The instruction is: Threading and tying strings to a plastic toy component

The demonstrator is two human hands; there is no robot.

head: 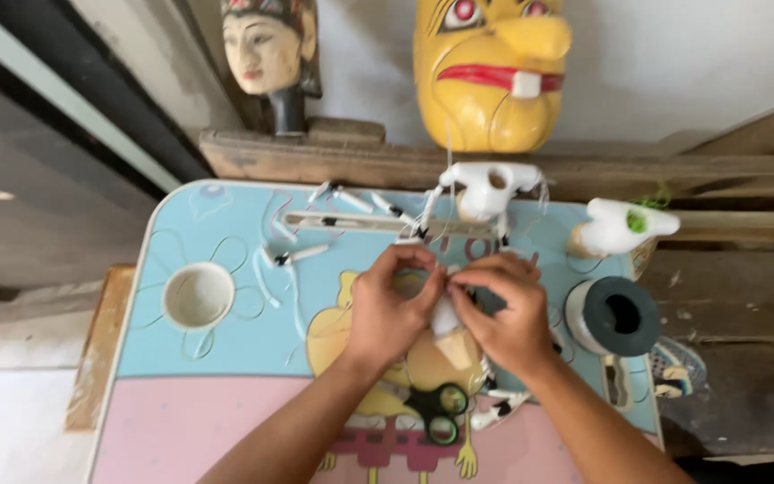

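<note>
— Looking down from the head camera, how much of the small white piece [445,315] can you make out?

— Little. Both hands cover most of it; only a white patch shows between them, with a tan wooden part [461,348] just below. What shape it has, I cannot tell.

— And the grip?

— The left hand [389,314] is closed, thumb and fingertips [430,262] pinched together above the white piece. The right hand [505,309] is closed too, its fingertips meeting the left's at the same spot. Something thin is nipped there, too fine to identify.

— Where does the piece sit?

— Right between the palms, above the small table [217,358] with its cartoon top, near the middle.

— What is cut off or hidden?

— The forearms run out of the bottom edge. Black-handled scissors [441,410] lie just beneath the wrists, blades hidden under the hands. A jointed white figure [487,188] stands beyond the fingers, a dark spool [615,315] lies to the right, and a yellow mask [490,67] on the ledge is cropped at the top.
</note>
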